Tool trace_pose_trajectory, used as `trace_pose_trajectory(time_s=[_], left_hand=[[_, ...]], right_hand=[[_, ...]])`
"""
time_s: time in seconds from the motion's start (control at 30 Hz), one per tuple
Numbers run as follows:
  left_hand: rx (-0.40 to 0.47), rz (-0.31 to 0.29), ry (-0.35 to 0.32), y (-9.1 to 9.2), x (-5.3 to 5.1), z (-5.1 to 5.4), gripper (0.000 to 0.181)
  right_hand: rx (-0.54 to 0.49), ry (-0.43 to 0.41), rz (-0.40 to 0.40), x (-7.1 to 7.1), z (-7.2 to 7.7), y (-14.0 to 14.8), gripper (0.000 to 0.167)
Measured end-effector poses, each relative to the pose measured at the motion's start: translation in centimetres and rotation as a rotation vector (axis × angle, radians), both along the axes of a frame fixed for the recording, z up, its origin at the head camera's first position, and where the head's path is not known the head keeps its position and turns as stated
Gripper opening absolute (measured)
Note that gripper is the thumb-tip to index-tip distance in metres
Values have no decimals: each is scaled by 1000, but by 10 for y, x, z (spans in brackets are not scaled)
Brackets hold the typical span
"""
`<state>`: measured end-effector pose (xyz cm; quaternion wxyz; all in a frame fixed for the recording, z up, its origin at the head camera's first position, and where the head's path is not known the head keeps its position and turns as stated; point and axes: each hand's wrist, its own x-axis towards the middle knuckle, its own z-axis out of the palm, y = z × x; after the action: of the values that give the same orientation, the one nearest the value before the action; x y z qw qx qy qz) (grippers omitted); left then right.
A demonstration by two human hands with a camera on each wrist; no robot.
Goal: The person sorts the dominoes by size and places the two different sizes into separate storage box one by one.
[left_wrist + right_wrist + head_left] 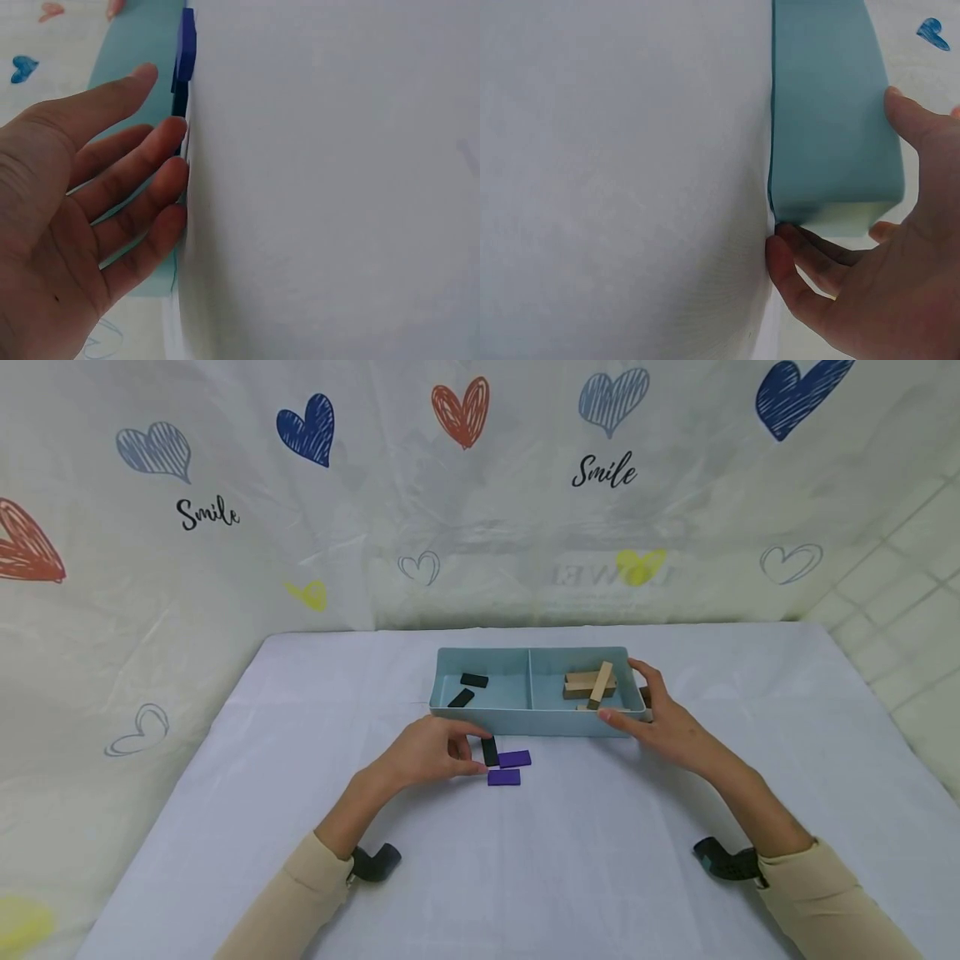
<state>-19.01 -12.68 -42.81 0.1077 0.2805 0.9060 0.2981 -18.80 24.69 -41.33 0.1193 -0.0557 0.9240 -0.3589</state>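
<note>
A light-blue two-compartment box (480,723) stands on the table. My right hand (678,731) holds its right end, the thumb at the near rim and a finger at the far corner; in the right wrist view, other fingers bend low beside the end wall. Just in front of the box, my left hand (431,752) has thumb and index finger spread about a small black block (489,751). Contact cannot be made out. Beside that block lie two purple blocks, one (514,759) farther back and the other (504,777) nearer. The left wrist view shows the left hand's fingers (142,180) loosely extended.
Two black blocks (474,680) lie in the box's left compartment. Several wooden blocks (577,690) are in the right one, with one leaning across the others. A white cloth (570,877) covers the table, and a heart-printed sheet (510,510) hangs behind it.
</note>
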Motion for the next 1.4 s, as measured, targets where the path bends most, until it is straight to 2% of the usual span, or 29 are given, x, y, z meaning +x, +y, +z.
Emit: trace_pose_trajectory(time_s=[0.27,0.57,1.03,1.4], left_hand=[[-7,-2,-9,3,0,-4,48],[-40,1,67,8,0,-8,40],[-32,26,25,8,1,-9,44],[21,21,2,5,0,-10,44]], right_hand=[[3,-2,-1,0,1,-1,104],[8,-10,-7,-1,1,-1,104],[1,-9,-5,0,1,-1,104],[5,3,0,-1,-1,-1,103]])
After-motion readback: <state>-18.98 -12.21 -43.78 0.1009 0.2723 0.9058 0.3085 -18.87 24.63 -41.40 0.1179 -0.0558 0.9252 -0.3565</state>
